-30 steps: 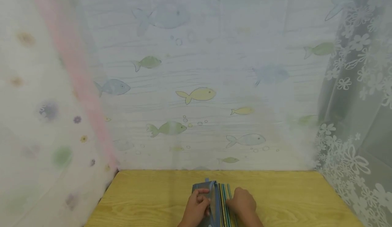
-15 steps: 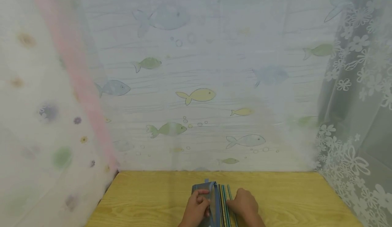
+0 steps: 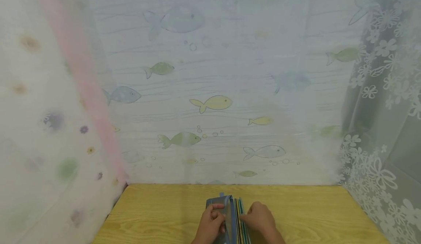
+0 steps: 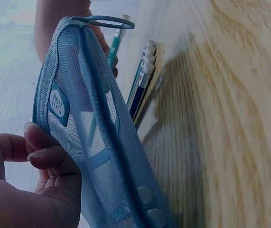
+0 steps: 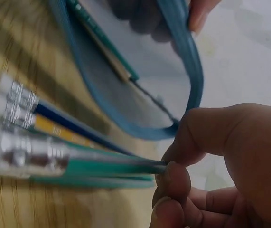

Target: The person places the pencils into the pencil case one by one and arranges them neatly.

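Note:
A blue mesh pencil case [image 3: 232, 220] stands unzipped on the table, its round label [image 4: 58, 103] showing in the left wrist view. My left hand [image 3: 210, 224] holds the case by its side, thumb and fingers at the mesh. To the right of the case, my right hand [image 3: 262, 218] pinches a green pencil [image 5: 111, 164] between thumb and fingertips. Beside that pencil lie several others, among them a dark blue pencil [image 5: 71, 118] and a yellow pencil [image 5: 54, 127], with white erasers. Inside the case's mouth shows another green pencil [image 5: 104, 45].
Everything rests on a wood-grain table [image 3: 158, 211]. A fish-print sheet [image 3: 210, 134] hangs behind it, a flowered sheet [image 3: 49, 145] on the left and a lace curtain [image 3: 378, 174] on the right.
The outermost green pencil has moved left, in against the other pencils beside the case. My right hand has shifted slightly left with it; the left hand stays on the case.

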Demonstrator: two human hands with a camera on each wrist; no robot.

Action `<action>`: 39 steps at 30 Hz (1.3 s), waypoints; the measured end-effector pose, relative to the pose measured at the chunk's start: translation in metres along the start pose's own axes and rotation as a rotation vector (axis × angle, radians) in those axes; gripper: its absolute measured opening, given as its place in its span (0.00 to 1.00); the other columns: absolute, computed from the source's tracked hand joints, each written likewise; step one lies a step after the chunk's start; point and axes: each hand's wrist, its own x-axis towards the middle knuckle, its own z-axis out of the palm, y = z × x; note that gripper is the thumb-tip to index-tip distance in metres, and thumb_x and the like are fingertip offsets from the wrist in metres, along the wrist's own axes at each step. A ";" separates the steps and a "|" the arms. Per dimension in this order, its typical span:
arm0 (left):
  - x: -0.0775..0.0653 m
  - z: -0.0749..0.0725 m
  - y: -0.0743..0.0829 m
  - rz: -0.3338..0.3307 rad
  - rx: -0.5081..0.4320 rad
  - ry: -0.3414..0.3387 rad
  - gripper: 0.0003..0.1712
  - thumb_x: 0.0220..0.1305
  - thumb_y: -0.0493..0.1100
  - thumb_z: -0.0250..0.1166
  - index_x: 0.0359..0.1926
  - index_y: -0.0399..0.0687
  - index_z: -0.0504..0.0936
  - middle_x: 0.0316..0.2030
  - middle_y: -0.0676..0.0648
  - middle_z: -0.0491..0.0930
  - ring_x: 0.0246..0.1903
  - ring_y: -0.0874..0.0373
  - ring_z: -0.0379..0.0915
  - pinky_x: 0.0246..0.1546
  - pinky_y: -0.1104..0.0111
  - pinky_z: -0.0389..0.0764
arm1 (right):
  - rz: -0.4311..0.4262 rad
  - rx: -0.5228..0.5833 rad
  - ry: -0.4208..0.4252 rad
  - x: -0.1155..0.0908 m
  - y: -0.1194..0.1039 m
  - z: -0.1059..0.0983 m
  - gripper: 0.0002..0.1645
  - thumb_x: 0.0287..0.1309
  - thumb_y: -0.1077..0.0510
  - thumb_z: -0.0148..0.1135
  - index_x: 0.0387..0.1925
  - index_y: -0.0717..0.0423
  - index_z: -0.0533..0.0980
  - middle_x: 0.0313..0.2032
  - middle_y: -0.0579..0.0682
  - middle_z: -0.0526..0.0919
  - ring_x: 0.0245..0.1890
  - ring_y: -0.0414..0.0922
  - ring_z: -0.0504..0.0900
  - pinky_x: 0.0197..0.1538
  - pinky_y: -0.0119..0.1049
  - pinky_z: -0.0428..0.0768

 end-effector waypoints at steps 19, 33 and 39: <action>-0.001 0.002 0.000 0.009 -0.015 -0.002 0.24 0.71 0.35 0.60 0.65 0.33 0.71 0.24 0.53 0.74 0.21 0.59 0.71 0.25 0.68 0.73 | -0.119 0.200 -0.184 0.004 -0.012 0.003 0.25 0.51 0.54 0.66 0.08 0.42 0.63 0.08 0.34 0.64 0.11 0.33 0.57 0.18 0.29 0.56; 0.001 0.002 -0.002 -0.026 -0.018 -0.010 0.23 0.73 0.36 0.59 0.66 0.33 0.71 0.25 0.53 0.74 0.21 0.60 0.71 0.25 0.68 0.73 | -0.032 0.259 -0.222 0.006 -0.018 0.013 0.23 0.55 0.54 0.65 0.09 0.43 0.66 0.10 0.36 0.68 0.13 0.35 0.66 0.20 0.28 0.64; 0.001 0.002 -0.003 -0.043 -0.018 -0.008 0.23 0.73 0.36 0.59 0.65 0.33 0.71 0.25 0.53 0.74 0.21 0.60 0.70 0.25 0.69 0.74 | -0.015 0.284 -0.230 0.007 -0.016 0.018 0.18 0.57 0.55 0.64 0.13 0.49 0.74 0.13 0.40 0.77 0.15 0.37 0.76 0.21 0.30 0.75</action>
